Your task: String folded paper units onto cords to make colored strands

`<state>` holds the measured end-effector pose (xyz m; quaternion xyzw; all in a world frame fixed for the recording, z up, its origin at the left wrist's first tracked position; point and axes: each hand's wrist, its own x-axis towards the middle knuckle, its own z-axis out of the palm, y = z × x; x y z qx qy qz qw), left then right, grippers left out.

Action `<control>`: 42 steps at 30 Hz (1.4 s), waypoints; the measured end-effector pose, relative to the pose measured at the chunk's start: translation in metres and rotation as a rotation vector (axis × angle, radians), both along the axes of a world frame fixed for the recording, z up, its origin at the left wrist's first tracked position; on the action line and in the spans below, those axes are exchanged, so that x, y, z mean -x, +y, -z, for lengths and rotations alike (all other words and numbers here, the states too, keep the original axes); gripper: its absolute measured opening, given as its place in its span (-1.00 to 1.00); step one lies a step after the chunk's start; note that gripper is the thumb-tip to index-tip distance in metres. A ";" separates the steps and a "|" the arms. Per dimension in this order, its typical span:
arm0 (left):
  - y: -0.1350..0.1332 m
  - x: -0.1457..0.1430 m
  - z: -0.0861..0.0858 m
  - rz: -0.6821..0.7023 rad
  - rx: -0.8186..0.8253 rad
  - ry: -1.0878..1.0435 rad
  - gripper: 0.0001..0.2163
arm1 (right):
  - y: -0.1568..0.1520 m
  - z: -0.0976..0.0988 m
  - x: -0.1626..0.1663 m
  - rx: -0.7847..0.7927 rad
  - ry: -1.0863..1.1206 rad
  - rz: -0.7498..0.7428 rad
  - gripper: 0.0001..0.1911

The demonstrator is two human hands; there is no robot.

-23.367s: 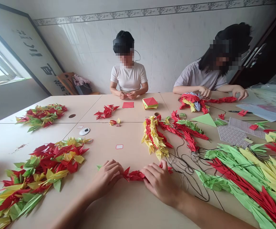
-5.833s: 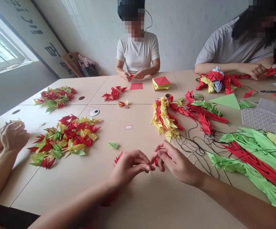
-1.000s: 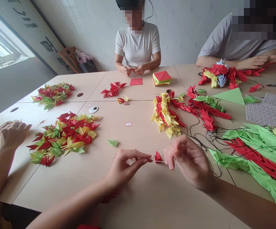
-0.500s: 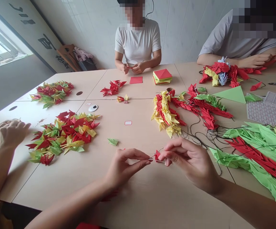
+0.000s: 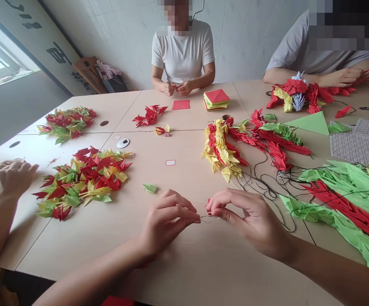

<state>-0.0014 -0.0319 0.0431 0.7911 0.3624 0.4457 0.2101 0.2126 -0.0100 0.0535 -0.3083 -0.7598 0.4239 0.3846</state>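
Over the near part of the table (image 5: 184,259), my left hand (image 5: 171,219) pinches a thin thread (image 5: 204,217) between thumb and fingers. My right hand (image 5: 246,214) is closed on a small red folded paper piece (image 5: 208,207), mostly hidden by the fingertips. The thread spans the short gap between both hands; whether it runs through the paper I cannot tell. Beyond my left hand lies a green folded paper piece (image 5: 150,188). A pile of red, yellow and green paper pieces (image 5: 85,180) is to the left.
Green and red paper chains (image 5: 340,212) with black cords (image 5: 263,187) lie at right. A yellow and red chain (image 5: 221,148) sits mid-table. Coloured square sheets (image 5: 216,100) are stacked farther back. Two people work opposite; another person's hands (image 5: 14,178) rest at left.
My right fingers have closed further over the red paper piece, hiding more of it. My left fingers have curled in more, still pinching the thread. The view has shifted slightly.
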 end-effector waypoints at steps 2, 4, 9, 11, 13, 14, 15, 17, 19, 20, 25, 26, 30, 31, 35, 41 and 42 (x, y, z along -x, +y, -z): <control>-0.001 0.001 0.001 0.020 -0.042 0.003 -0.92 | 0.000 0.000 0.001 0.016 0.014 -0.008 -0.87; -0.002 0.001 0.001 0.044 -0.070 -0.001 -0.91 | 0.000 0.001 0.002 0.076 0.025 -0.002 -0.88; -0.004 0.001 0.003 0.094 -0.058 -0.008 -0.89 | 0.000 0.006 0.003 0.195 0.043 -0.019 -0.91; -0.003 0.001 0.002 0.096 -0.053 -0.016 -0.89 | 0.001 0.007 0.003 0.185 0.024 -0.009 -0.91; -0.002 0.001 0.002 0.088 -0.053 -0.029 -0.88 | 0.002 0.006 0.002 0.152 0.004 -0.011 -0.91; -0.002 0.001 0.002 0.081 -0.050 -0.036 -0.88 | 0.003 0.006 0.002 0.137 -0.004 -0.019 -0.91; -0.001 0.002 0.003 0.074 -0.045 -0.043 -0.88 | 0.004 0.005 0.002 0.125 -0.011 -0.028 -0.91; -0.001 0.002 0.003 0.069 -0.033 -0.056 -0.89 | 0.004 0.004 0.003 0.109 -0.022 -0.052 -0.91; 0.000 0.002 0.004 0.073 -0.020 -0.063 -0.90 | 0.004 0.004 0.004 0.099 -0.028 -0.077 -0.89; 0.000 0.002 0.004 0.077 -0.015 -0.064 -0.90 | 0.003 0.005 0.005 0.094 -0.029 -0.091 -0.88; 0.000 -0.001 0.004 0.075 0.034 -0.111 -0.91 | -0.001 0.012 0.008 0.061 -0.012 -0.101 -0.90; 0.000 -0.001 0.005 0.073 0.062 -0.139 -0.93 | -0.002 0.013 0.008 0.049 -0.007 -0.092 -0.90; -0.002 -0.002 0.009 0.102 0.246 -0.277 -0.97 | -0.006 0.015 0.006 -0.012 0.018 -0.065 -0.82; -0.002 -0.001 0.010 0.103 0.304 -0.308 -0.96 | -0.006 0.014 0.005 -0.042 0.027 -0.055 -0.80; -0.005 0.001 0.016 0.055 0.510 -0.361 -0.67 | -0.006 0.014 0.003 -0.206 0.043 0.007 -0.77; -0.006 0.000 0.015 0.037 0.567 -0.274 -0.73 | -0.009 0.020 0.005 -0.386 -0.022 0.036 -0.77; -0.006 -0.002 0.014 0.031 0.567 -0.259 -0.79 | -0.009 0.021 0.005 -0.408 -0.030 0.026 -0.76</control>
